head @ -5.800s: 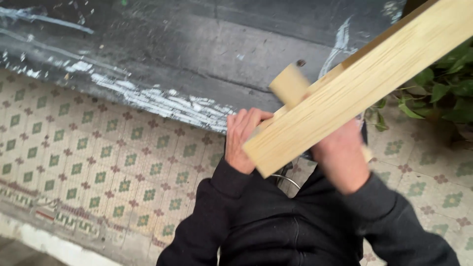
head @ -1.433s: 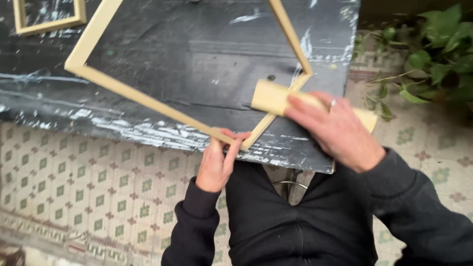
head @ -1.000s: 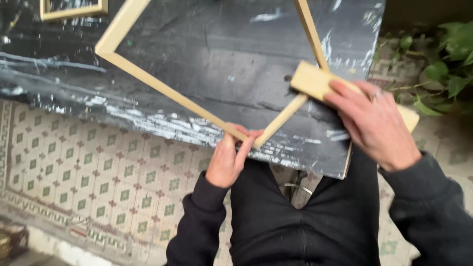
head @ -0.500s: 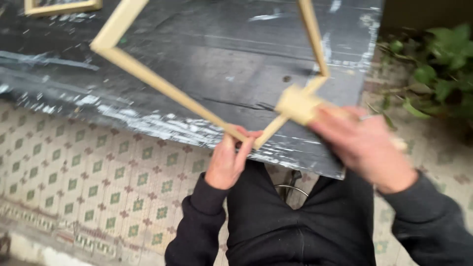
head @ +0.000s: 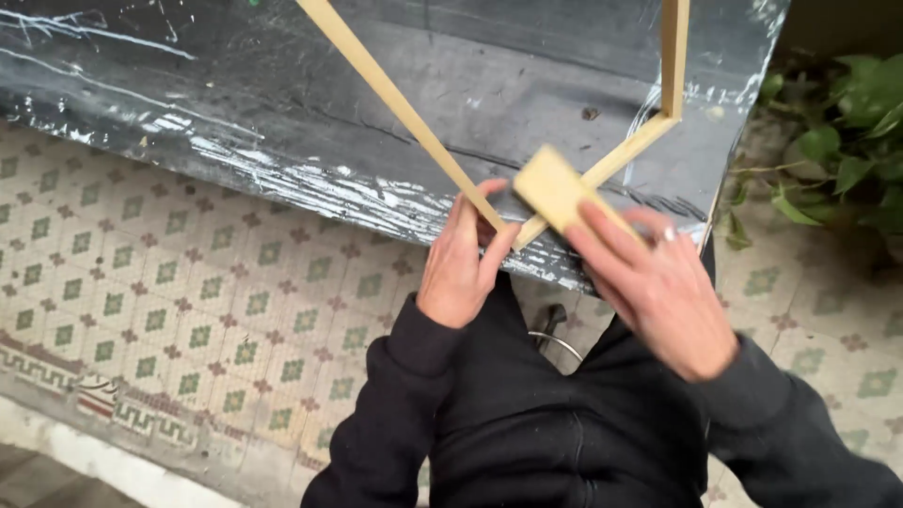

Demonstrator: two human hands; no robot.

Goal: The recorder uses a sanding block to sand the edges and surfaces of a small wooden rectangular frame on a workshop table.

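Both hands worked at the near corner of a pale wooden frame (head: 527, 169). Closed around that corner, the left hand (head: 463, 259) pinched it tight. Fingers curled over a small wooden block (head: 557, 191), the right hand (head: 658, 287) pressed it against the frame's lower rail; half a second before, the block sat farther up that rail, so it had slid down toward the corner, as in a rubbing stroke. Beyond lay the black-wrapped table (head: 235, 103), the patterned tile floor (head: 160, 292) and a green plant (head: 837, 141).
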